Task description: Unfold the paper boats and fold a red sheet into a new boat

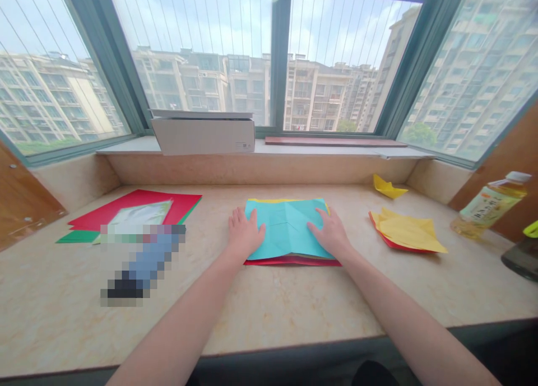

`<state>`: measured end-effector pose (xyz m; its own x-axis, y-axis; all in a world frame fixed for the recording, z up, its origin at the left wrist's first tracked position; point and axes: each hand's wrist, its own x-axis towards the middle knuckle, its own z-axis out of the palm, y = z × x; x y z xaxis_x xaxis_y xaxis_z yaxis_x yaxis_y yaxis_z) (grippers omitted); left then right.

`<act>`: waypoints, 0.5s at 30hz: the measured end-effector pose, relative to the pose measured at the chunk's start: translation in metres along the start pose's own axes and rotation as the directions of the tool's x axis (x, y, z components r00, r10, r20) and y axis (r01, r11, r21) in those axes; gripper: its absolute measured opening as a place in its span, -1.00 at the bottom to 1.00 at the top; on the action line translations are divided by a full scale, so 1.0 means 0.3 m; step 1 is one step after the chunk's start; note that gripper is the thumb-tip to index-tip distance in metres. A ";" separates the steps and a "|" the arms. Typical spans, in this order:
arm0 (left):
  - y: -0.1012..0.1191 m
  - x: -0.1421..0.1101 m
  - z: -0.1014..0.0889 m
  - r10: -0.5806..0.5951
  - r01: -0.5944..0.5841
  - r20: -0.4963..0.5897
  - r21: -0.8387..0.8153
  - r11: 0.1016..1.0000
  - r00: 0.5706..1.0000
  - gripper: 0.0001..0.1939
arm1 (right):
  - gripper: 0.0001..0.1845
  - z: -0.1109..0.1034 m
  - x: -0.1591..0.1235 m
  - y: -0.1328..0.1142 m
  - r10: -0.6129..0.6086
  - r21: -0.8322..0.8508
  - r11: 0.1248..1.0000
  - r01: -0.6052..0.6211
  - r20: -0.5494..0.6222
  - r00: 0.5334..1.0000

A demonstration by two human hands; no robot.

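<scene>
A creased sheet of light blue paper lies spread in front of me, on top of other sheets. Yellow paper peeks out along its far edge, and red paper shows at the near edge. My left hand rests at the blue sheet's left edge, fingers spread and pointing away from me. On the opposite edge lies my right hand, also with its fingers apart, thumb on the blue paper. Neither hand grips anything.
Red sheets with green paper and a clear packet lie left, beside a pixelated area. To the right are stacked yellow papers, a folded yellow paper boat and a drink bottle. A white box stands on the sill.
</scene>
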<state>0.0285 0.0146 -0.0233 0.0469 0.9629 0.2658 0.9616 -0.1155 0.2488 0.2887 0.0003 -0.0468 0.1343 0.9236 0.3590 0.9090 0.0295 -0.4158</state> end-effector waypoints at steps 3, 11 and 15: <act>-0.001 0.001 0.007 0.000 0.006 0.087 -0.076 0.997 0.996 -0.39 | -0.32 -0.004 0.013 0.022 0.048 0.082 0.996 -0.046 -0.020 0.999; -0.003 0.028 -0.025 0.046 -0.030 0.036 -0.375 0.927 0.998 -0.50 | -0.30 -0.050 0.057 0.075 0.131 0.337 0.933 -0.128 0.013 0.991; -0.018 0.046 -0.054 -0.039 0.042 0.017 -0.543 0.839 0.999 -0.53 | -0.30 -0.053 0.055 0.076 0.099 0.303 0.948 -0.101 0.021 0.995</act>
<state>0.0196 0.0245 -0.0058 0.0141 0.9706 0.2402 0.6618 -0.1892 0.7254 0.3178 0.0101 -0.0371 0.2153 0.9299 0.2983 0.7281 0.0507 -0.6836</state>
